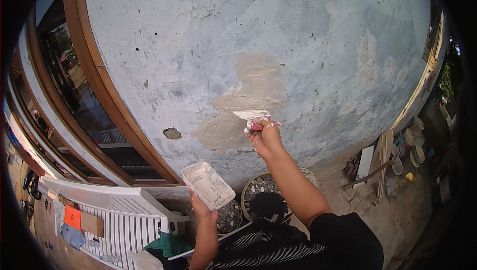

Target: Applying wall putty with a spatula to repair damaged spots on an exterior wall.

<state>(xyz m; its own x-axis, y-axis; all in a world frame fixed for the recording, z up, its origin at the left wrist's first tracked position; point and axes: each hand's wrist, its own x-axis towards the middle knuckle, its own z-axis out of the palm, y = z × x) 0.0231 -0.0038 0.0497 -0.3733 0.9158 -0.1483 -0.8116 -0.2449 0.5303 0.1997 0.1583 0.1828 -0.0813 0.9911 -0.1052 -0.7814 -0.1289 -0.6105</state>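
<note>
– Weathered bluish wall [328, 66], beige patch [261, 81] on it. Why's the tray [227, 194] held down there, just below?
– Left hand [202, 209] is clamped on its near side, open face up, probably so the whitish paste [204, 180] sits close to the scraper [250, 115].
– And that?
– Right hand [269, 141] is closed round it, wide edge left free at the patch, I'd guess for reach. Can't tell if it's touching.

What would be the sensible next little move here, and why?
Probably a light stroke of the scraper over the beige patch: the right hand holds it up at the patch, pale paste coats its blade, and the left hand holds a smeared tray.
</note>
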